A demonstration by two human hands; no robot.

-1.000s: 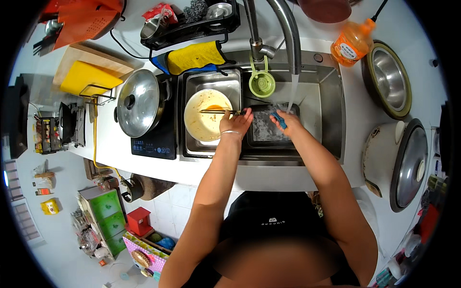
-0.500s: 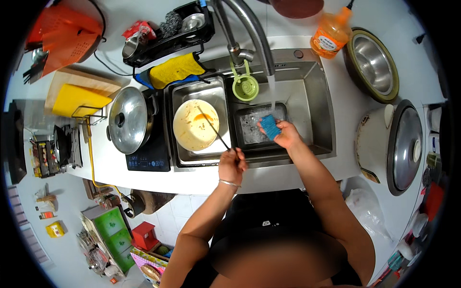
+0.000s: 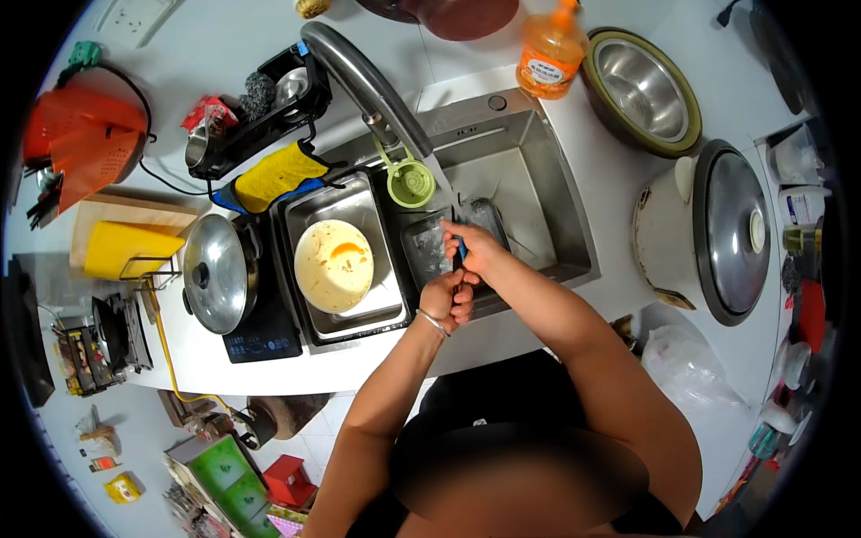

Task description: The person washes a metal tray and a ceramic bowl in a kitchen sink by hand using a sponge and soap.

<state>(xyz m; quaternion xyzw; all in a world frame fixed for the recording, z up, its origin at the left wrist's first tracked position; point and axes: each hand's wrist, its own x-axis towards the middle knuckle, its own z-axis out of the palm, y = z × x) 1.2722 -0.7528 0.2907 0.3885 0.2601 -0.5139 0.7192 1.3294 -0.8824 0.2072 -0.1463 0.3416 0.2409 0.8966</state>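
Observation:
Over the right sink bowl (image 3: pixel 560 188), my left hand (image 3: pixel 446 300) is closed round the lower end of dark chopsticks (image 3: pixel 456 213). My right hand (image 3: pixel 477 248) wraps a blue sponge (image 3: pixel 461 252) about them, just above the left hand; most of the sponge is hidden by the fingers. The chopstick tips stick out past the right hand. Beneath lies a dark rectangular tray (image 3: pixel 495 218) holding water. Water runs from the faucet (image 3: pixel 368 85) beside a green strainer cup (image 3: pixel 411 184). A cream bowl (image 3: pixel 314 269) with orange residue sits in the metal basin (image 3: pixel 392 296) on the left.
A lidded pan (image 3: pixel 220 273) rests on the induction cooker (image 3: pixel 267 345) at left. Behind the sink are a black rack (image 3: pixel 260 134) and a yellow cloth (image 3: pixel 282 177). An orange pump bottle (image 3: pixel 549 54), a steel bowl (image 3: pixel 639 90) and a large lidded pot (image 3: pixel 668 233) stand on the right.
My right hand has come left with the sponge and closed it round the chopsticks. The chopsticks have swung from over the cream bowl to over the tray. The view has turned and shifted.

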